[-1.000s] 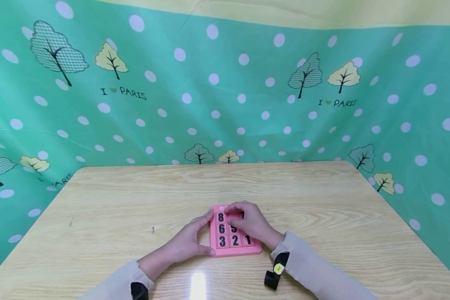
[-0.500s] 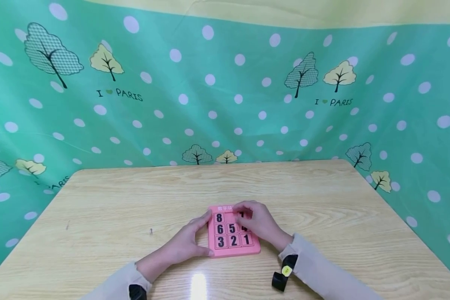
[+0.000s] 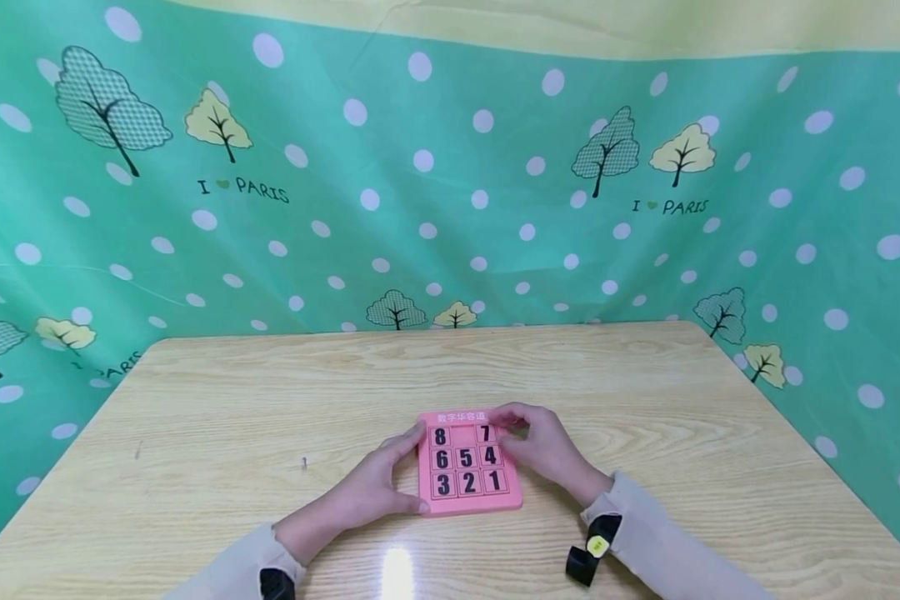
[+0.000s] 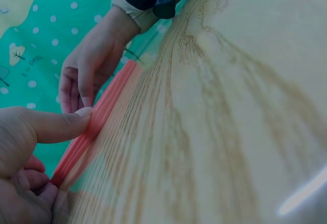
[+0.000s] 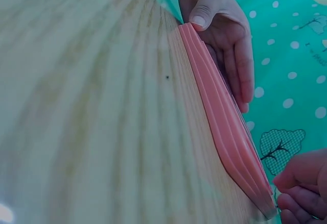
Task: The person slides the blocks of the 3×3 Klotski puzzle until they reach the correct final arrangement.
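A pink number slide puzzle [image 3: 471, 506] lies flat on the table, its tiles reading 8, gap, 7 in the far row, then 6 5 4 and 3 2 1. My left hand [image 3: 371, 486] grips its left side, thumb at the near corner and fingers along the far part of that edge. The right hand [image 3: 543, 448] is at the far right corner, its bent thumb and forefinger right beside the 7 tile [image 3: 484, 433] with nothing held between them. In the left wrist view, the left thumb [image 4: 64, 124] presses the puzzle's edge [image 4: 110, 99].
The wooden table [image 3: 270, 400] extends around the puzzle on all sides. A green dotted cloth [image 3: 450, 208] with printed trees hangs behind the table and along both sides. A black strap [image 3: 592, 550] with a yellow tag dangles from the right wrist.
My right hand has moved rightward from the far row's middle to the far right corner, uncovering the gap and the 7 tile. The left hand keeps its grip.
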A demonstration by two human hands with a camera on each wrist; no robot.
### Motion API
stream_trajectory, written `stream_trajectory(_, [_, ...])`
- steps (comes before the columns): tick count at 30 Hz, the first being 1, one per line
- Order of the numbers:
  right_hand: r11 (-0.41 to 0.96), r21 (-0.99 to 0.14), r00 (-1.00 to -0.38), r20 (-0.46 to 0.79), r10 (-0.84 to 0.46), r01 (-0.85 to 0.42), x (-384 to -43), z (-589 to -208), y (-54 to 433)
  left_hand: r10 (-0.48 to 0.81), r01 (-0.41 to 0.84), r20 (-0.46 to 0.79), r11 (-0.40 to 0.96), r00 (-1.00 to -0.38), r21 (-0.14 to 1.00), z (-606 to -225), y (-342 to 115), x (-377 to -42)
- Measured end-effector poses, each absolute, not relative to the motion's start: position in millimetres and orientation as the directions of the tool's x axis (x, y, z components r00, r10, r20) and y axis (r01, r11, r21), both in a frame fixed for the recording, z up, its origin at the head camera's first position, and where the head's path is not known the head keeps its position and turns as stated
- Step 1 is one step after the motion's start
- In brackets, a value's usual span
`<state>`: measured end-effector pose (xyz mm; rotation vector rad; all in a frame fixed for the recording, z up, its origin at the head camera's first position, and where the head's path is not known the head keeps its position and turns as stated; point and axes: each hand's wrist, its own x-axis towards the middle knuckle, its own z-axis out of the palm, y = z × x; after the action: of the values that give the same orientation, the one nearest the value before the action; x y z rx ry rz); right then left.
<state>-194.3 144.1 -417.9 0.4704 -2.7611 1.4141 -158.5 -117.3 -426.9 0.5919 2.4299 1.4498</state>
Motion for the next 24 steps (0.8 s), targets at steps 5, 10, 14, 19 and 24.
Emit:
stream_trajectory(5, [0.561,-0.791,-0.962,0.125,-0.243,-0.245,-193.5,-417.8,145.1,0.463,0.219,-0.005,0.429,-0.886,0.876,-426.3,-117.5,-158.1])
stream_trajectory(10, [0.562,-0.790,-0.964,0.134,-0.231,-0.245,-193.6,-417.3,143.6,0.460,0.210,-0.013,0.431,-0.888,0.878,-426.4,-117.6,-158.4])
stream_trajectory(14, [0.576,-0.784,-0.967,0.120,-0.224,-0.231,-194.5,-416.3,140.8,0.457,0.212,-0.012,0.435,-0.889,0.875,-426.7,-118.1,-158.6])
stream_trajectory(19, [0.568,-0.789,-0.964,0.115,-0.239,-0.235,-195.8,-415.1,137.4,0.457,0.215,-0.011,0.439,-0.889,0.873,-425.7,-117.9,-158.6])
stream_trajectory(24, [0.552,-0.789,-0.952,0.132,-0.277,-0.270,-196.9,-415.4,134.5,0.455,0.208,-0.018,0.442,-0.890,0.872,-425.2,-117.5,-158.3])
